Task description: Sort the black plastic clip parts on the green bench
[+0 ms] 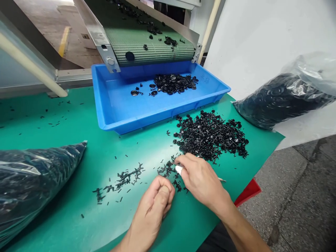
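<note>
My left hand is closed above the green table, thumb pressed on curled fingers; whatever lies inside is hidden. My right hand pinches a thin stick-like tool whose pale end sticks out behind the palm. A white wrap covers one of its fingertips. The tool's front end is over small black branched plastic bits just ahead of my hands. A large pile of small black round plastic parts lies beyond my right hand. To the left, black sprue scraps are scattered.
A blue tray holding black parts stands under the end of a green conveyor belt. Filled clear plastic bags lie at left and right. Something red shows below the table's right edge.
</note>
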`<state>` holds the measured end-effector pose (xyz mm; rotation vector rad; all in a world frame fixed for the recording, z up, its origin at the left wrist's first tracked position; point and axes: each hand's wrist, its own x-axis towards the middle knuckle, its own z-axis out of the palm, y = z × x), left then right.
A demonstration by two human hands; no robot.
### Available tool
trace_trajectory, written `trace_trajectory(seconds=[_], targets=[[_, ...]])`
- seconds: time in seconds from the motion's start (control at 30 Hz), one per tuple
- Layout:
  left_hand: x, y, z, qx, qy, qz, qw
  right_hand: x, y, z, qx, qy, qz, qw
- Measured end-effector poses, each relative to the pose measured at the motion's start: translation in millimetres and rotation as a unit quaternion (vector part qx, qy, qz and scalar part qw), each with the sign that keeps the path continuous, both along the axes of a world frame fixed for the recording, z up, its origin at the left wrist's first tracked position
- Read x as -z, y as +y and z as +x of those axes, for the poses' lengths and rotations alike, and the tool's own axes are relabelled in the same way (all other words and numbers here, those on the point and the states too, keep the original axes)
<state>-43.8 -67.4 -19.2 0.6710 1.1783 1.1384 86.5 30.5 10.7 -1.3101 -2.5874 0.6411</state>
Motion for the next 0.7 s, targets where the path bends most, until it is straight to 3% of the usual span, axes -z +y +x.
trace_trajectory(seconds=[0.23, 0.37, 0.5, 0.6, 0.7], targets=[[-9.3, 6, -3, -0.002, -0.009, -0.032, 0.999, -0.1, 4, 12, 0.063, 0.1, -0.063, 0.991], [-5.0, 8, -4, -0.007, -0.063, -0.029, 0.998, -2.9, -4, 17, 0.103, 0.176, -0.146, 0.968], [-0.1, 9, -2, -0.016, -0.052, -0.018, 0.998, -7.0, -20, 16, 0.134, 0.221, -0.213, 0.942], [-0.1, 8, 0, -0.027, -0.045, -0.01, 0.999, -7.7, -31, 11, 0.148, 0.235, -0.222, 0.934], [-1.7, 7, -1, -0.037, -0.037, -0.004, 0.999, -8.0, -38, 10, 0.115, 0.249, -0.177, 0.945]])
